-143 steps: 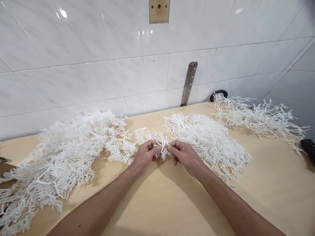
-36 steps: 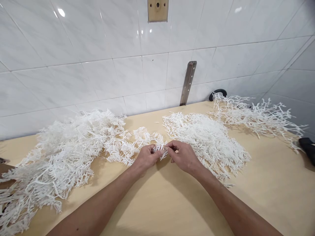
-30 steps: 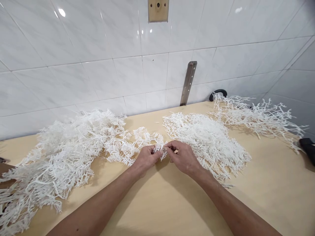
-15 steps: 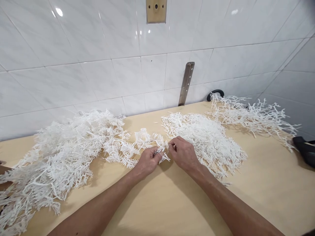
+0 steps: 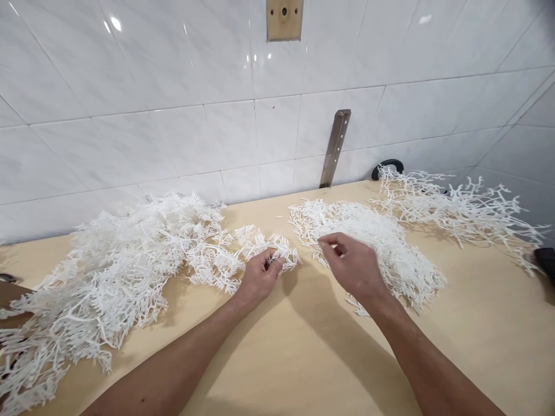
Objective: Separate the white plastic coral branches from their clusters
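My left hand (image 5: 261, 274) pinches a white branching plastic piece (image 5: 284, 252) near the middle of the table. My right hand (image 5: 350, 261) is apart from it, over the left side of a pile of short white pieces (image 5: 381, 242); its thumb and forefinger are closed, and anything between them is too small to make out. To the left lies a big heap of tangled white branching pieces (image 5: 125, 260), with a smaller bunch (image 5: 214, 263) reaching toward my left hand.
At the back right lie white branched sprigs (image 5: 451, 208), near a black curved handle (image 5: 388, 167). A metal strip (image 5: 335, 148) leans on the tiled wall. A dark object (image 5: 545, 263) sits at the right edge of the wooden table (image 5: 277, 370).
My right hand has moved right, away from my left hand and over the pile of short pieces. My left hand still pinches the white piece. The view has shifted slightly.
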{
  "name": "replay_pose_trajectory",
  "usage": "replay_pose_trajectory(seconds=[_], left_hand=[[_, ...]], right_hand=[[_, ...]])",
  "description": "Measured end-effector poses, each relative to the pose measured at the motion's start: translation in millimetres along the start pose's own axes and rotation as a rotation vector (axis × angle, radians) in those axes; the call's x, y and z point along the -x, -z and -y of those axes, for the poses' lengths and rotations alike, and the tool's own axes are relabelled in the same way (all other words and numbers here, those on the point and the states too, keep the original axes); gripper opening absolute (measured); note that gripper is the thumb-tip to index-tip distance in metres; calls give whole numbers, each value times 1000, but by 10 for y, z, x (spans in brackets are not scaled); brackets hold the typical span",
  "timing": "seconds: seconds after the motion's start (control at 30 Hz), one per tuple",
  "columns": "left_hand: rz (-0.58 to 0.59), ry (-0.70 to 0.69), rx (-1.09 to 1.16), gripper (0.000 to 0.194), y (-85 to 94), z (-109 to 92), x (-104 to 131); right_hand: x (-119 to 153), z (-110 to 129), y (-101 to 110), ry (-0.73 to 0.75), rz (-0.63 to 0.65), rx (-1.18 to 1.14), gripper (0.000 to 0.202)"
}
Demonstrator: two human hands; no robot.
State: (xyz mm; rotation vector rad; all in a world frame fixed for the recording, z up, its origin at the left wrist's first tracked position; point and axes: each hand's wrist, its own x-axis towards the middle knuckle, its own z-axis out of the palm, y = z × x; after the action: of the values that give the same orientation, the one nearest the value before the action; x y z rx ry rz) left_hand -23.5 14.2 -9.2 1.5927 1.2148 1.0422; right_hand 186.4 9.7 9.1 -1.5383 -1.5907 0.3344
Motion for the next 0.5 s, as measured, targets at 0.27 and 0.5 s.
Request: replay_pose_trajectory(seconds=[0.27, 0.5], left_hand=[[59, -65, 10, 37, -41, -24, 23], [69, -69, -16, 35, -52, 5, 38]], right_hand=[[134, 153, -238, -94, 402, -230, 26], [154, 139, -276, -165, 451, -296, 25]])
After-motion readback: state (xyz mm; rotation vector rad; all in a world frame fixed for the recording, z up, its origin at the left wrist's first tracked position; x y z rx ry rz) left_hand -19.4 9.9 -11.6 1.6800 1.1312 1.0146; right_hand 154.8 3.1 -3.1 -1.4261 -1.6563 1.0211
